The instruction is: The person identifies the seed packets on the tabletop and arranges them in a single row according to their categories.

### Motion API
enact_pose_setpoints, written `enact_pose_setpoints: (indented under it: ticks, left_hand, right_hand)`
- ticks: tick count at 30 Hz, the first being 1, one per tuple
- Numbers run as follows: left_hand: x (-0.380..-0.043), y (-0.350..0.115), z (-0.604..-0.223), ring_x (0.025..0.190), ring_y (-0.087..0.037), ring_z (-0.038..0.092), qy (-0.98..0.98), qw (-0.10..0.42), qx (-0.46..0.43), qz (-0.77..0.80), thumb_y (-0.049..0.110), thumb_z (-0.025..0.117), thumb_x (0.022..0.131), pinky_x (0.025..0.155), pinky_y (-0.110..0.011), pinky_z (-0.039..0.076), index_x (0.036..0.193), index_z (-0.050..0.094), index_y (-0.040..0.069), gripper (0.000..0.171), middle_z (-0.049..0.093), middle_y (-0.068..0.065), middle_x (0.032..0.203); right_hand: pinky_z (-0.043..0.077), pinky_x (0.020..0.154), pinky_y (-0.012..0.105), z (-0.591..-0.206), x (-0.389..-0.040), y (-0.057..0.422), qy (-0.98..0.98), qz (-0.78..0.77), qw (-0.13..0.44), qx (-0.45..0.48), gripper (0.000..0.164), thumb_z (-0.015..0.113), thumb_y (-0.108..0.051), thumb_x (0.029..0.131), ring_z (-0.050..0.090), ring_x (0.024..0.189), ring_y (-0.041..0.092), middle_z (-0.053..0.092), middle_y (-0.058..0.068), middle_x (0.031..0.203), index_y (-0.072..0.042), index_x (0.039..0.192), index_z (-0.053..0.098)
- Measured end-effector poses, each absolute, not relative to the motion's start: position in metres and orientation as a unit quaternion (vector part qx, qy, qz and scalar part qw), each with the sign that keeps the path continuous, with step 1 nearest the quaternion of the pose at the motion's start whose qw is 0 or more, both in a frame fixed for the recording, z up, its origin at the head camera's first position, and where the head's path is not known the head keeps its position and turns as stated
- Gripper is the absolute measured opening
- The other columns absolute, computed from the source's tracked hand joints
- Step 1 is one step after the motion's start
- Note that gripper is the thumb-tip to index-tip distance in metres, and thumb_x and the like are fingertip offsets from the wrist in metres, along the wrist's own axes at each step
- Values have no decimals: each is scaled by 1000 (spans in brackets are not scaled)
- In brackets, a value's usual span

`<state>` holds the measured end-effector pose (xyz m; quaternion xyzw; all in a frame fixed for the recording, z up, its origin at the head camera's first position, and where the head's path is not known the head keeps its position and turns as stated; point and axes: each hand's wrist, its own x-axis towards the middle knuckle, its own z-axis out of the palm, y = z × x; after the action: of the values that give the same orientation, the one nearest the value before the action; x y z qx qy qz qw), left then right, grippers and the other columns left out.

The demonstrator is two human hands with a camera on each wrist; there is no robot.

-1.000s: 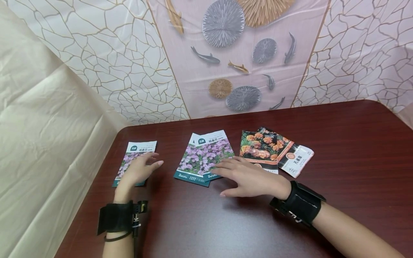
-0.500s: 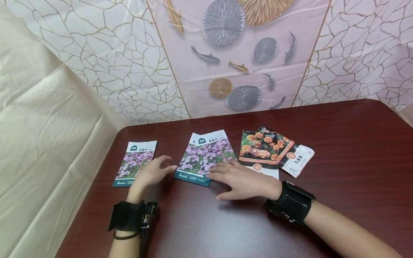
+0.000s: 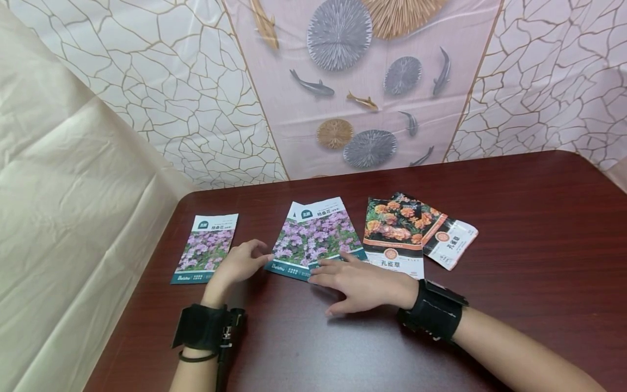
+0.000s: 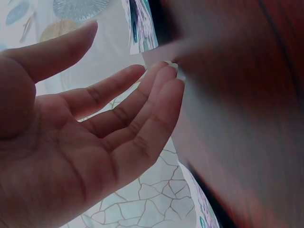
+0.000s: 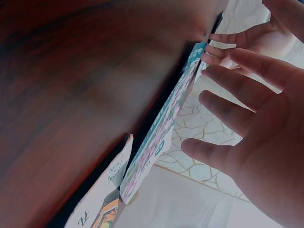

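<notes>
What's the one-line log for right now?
left grip: empty, beside middle purple packets | right grip: empty, by their near edge | orange packets: overlapping, at right

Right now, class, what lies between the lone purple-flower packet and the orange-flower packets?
The head view shows overlapping purple packets between them; the left hand and right hand reach in from the near side.

Left hand (image 3: pixel 240 263), right hand (image 3: pixel 366 281), near flower packets (image 3: pixel 315 234)
</notes>
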<state>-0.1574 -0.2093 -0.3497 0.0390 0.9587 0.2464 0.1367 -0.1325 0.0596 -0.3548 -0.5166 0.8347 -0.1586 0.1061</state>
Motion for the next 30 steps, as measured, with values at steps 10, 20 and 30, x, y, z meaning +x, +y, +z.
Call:
enact_pose_setpoints:
  ticks: [10,20,30]
  left_hand:
    - [-157,-203,-352,71,-17,57,957,133,27,256,22,59,90,67,-37,47,115,56,1,33,62,-8,89]
    - [-156,-199,-353,66,-15,58,953,139,25,267,19,60,89,61,-32,47,116,55,-2,34,61,-9,86]
    - [-157,-197,-356,65,-16,58,954,130,20,269,14,63,87,61,-32,48,114,55,-5,33,61,-10,83]
  right_hand:
    - [14,104,58,-358,-128,58,834,-146,128,-516,61,63,-42,84,28,132,26,44,6,137,-10,133,48]
    - [15,105,56,-360,-127,57,829,-139,141,-522,59,65,-38,84,31,131,26,45,7,137,-9,132,49]
    - [13,105,56,-362,-128,57,828,-136,157,-520,60,65,-38,83,28,133,26,43,7,138,-9,133,48]
